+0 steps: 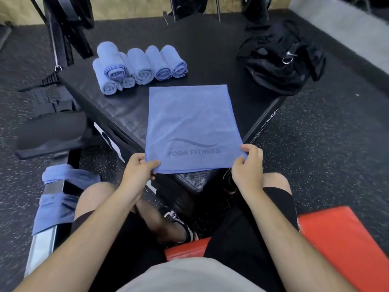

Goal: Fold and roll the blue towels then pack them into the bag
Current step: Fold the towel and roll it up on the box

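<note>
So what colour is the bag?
Black, the bag in the head view.

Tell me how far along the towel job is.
Done: several rolled towels on the black platform. In hand: left hand and right hand pinch the near corners of the flat YOGA FITNESS towel. Left: rolling it, the loose towels on the metal bar, then packing; no towel shows in the black bag.

The flat blue towel (189, 125) and the rolled towels (139, 66) are matt, soft-napped cloth. The black platform (126, 114) has a smooth, faintly glossy vinyl-like cover, and the floor (315, 144) is matt, speckled and rubber-like. The black bag (280, 57) is matt fabric with shiny metal clips (288, 56).
</note>
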